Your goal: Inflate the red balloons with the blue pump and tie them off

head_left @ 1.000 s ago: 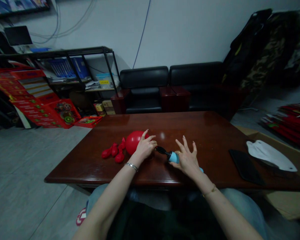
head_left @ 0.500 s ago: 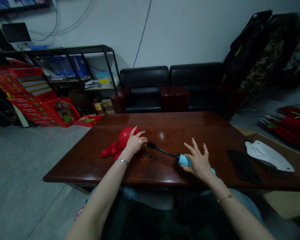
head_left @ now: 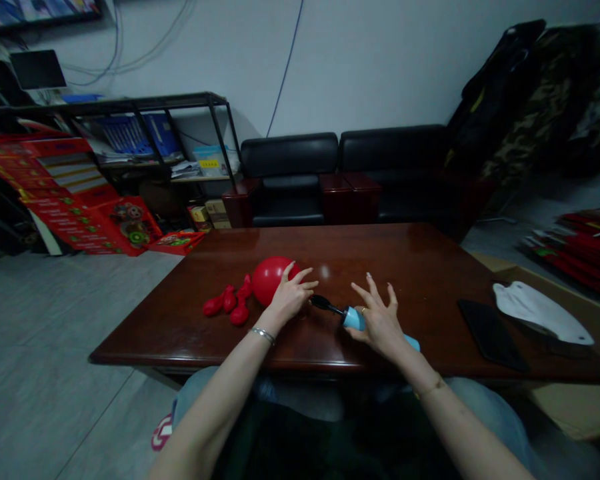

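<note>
Table [head_left: 380,253] before me; 1 red balloon [head_left: 267,281], left hand [head_left: 290,297] apparently pinching its end at nozzle [head_left: 322,303]; 1 blue pump [head_left: 353,319], right hand [head_left: 383,327] pinching it; slack left pinch could leak air.

1. Here's my left hand [head_left: 291,299], and it's blocking the near side of the red balloon [head_left: 269,280]; the neck is tucked out of sight, so I can't tell how it meets the black nozzle [head_left: 321,303].
2. Over to my right hand [head_left: 380,327], wrapped right across the blue pump [head_left: 353,319], hiding its middle!
3. Both my forearms [head_left: 220,393] run out at the bottom edge.
4. Top left, the big screen [head_left: 35,15] is sliced off, its picture unreadable.
5. Far right, a red stack [head_left: 585,247] smears into blur, cut by the edge.
6. Lettering on the red boxes [head_left: 63,223]? Too small.
</note>
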A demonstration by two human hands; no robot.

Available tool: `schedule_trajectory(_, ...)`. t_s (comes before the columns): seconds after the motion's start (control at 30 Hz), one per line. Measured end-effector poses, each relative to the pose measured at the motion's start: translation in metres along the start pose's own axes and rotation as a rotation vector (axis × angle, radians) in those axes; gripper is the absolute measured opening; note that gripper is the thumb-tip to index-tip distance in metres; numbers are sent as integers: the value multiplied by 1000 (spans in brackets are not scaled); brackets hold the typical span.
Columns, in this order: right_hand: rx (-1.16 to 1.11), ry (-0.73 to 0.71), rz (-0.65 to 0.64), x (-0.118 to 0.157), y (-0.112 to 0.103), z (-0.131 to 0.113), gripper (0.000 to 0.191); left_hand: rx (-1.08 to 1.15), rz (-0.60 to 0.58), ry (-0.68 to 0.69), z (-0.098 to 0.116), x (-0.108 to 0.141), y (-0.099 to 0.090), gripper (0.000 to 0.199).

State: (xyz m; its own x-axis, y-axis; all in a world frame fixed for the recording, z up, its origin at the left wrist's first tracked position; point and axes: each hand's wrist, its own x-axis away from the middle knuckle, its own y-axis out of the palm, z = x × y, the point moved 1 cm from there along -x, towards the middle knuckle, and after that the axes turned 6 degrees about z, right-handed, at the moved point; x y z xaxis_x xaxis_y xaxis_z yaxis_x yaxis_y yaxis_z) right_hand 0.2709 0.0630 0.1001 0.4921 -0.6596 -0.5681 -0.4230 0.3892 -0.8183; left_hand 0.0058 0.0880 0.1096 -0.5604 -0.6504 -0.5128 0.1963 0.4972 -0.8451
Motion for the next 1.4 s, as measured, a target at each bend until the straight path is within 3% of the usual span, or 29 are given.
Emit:
schedule_trajectory(0.13, 6, -1, 7, -6, 7, -8, 19, -10, -11, 1, 10, -3, 2, 15)
schedule_trajectory(0.33, -3, 18, -14, 0, 7, -2, 24, -15, 9, -12, 4, 3, 1, 11)
schedule_trajectory(0.8, 12, 60, -35, 31, -15, 38, 31, -42, 16, -104, -27, 15, -10, 10)
schedule_trajectory(1.17, -22, 24, -46, 2, 0, 0, 18, -31, 19, 51, 20, 0, 2, 18)
schedule_trajectory(1.4, -42, 46, -19, 3, 8, -6, 21, -35, 14, 20, 16, 7, 8, 18)
